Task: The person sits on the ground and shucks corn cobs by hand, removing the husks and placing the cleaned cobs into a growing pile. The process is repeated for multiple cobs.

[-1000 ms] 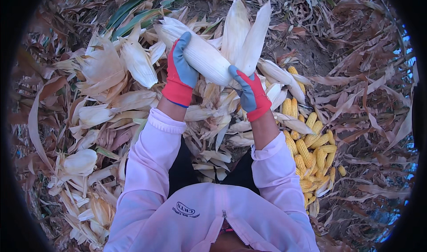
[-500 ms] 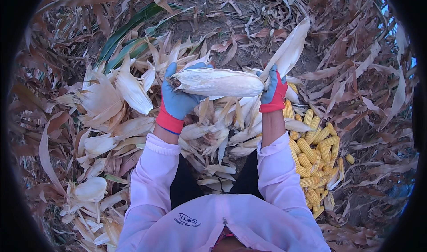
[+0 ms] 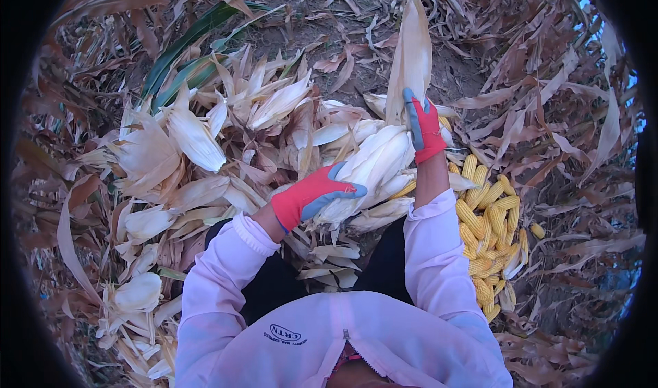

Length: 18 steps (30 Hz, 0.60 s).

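An ear of corn in pale husk [image 3: 373, 162] slants across the middle, its upper end close to my right hand. My left hand [image 3: 312, 195], in a red and grey-blue work glove, is closed round the lower end of the ear, with the thumb along its side. My right hand [image 3: 425, 124], gloved alike, is closed on a long dry husk leaf [image 3: 410, 52] that stands up beyond the fingers. Its fingertips are partly hidden behind the leaf and glove. No kernels show on the held ear.
Bare yellow corn cobs [image 3: 490, 223] lie heaped beside my right forearm, with a single cob [image 3: 537, 231] apart from them. Unhusked ears [image 3: 195, 140] and loose husks spread to the left. Dry stalks and leaves [image 3: 562, 162] cover the ground at right; green leaves [image 3: 181, 52] lie far left.
The ear has swung from level to slanted and dropped nearer my body. My left hand has moved down and right, now gripping from above; my right hand has turned the leaf more upright.
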### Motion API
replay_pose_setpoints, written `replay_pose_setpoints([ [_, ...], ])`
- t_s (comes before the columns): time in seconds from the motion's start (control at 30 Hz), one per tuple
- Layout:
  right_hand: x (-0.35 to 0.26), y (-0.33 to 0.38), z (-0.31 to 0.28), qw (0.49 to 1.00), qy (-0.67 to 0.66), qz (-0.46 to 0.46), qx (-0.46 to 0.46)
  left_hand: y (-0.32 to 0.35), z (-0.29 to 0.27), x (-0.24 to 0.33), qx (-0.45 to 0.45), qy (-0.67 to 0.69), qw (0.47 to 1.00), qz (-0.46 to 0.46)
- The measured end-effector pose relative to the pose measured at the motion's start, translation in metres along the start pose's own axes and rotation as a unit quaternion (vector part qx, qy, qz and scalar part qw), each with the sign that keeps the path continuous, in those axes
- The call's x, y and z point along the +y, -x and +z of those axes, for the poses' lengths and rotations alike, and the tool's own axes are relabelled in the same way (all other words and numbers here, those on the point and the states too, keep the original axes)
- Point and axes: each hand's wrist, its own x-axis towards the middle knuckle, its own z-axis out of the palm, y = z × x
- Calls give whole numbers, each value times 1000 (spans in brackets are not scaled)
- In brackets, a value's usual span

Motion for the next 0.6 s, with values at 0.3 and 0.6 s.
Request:
replay_pose_setpoints([
  [0.3,7,-7,11,997,77,18,18,-9,-13,-10,72,-75,995,-11],
  [0.6,11,-1,25,961,227,-104,-116,-19,-39,-19,169,-336,923,83],
])
